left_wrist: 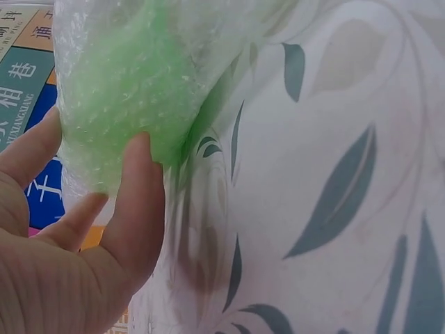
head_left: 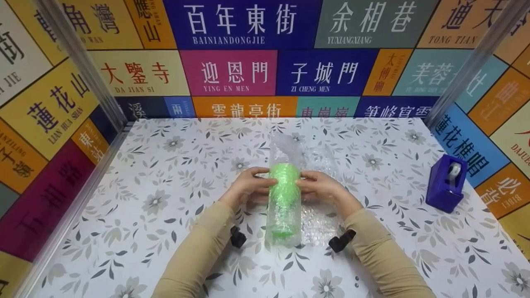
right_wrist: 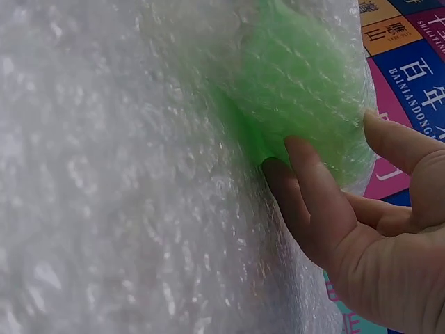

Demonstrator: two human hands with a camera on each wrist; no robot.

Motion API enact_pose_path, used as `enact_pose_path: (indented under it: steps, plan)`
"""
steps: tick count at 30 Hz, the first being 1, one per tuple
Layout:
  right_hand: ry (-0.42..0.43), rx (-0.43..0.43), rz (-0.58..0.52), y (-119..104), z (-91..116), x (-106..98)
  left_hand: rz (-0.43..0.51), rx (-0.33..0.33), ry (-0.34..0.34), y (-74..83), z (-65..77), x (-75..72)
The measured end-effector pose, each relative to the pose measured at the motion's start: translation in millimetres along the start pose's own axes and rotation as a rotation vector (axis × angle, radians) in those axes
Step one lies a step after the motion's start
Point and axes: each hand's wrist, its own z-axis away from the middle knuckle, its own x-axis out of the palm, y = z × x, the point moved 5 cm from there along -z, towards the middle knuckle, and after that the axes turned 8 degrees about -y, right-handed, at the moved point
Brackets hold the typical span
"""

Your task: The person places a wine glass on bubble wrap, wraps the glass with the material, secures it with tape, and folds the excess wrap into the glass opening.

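A green goblet-shaped thing (head_left: 285, 186), wide at the far end and narrow in the middle, lies rolled in clear bubble wrap (head_left: 283, 221) in the middle of the head view. My left hand (head_left: 249, 186) holds the roll from the left, its fingertips against the wrap. From the right, my right hand (head_left: 325, 188) holds it too. Both wrist views show bent fingers and thumb about the wide green part, seen blurred through the bubbles. A loose flap of wrap (head_left: 321, 229) spreads flat on the table to the right of the roll, partly under the right hand.
A blue tape dispenser (head_left: 447, 184) with a roll of tape stands at the table's right side. Leaves and flowers pattern the white table (head_left: 145, 236). Panels with colourful signs (head_left: 244, 25) enclose the back and both sides.
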Motion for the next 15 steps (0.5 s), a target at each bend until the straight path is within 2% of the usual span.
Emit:
enact_pose_path:
  steps: [6,11,15]
  plan:
    - [-0.069,-0.027,-0.022,0.4,2.3,-0.6,0.079,-0.031,0.001,-4.7,-1.0,-0.6]
    - [-0.129,-0.052,-0.029,-1.2,4.0,0.2,0.024,-0.024,0.012,-4.0,-0.8,2.3]
    - [-0.144,-0.059,0.003,-1.4,3.8,0.2,0.012,-0.055,0.021,-4.5,0.3,4.9]
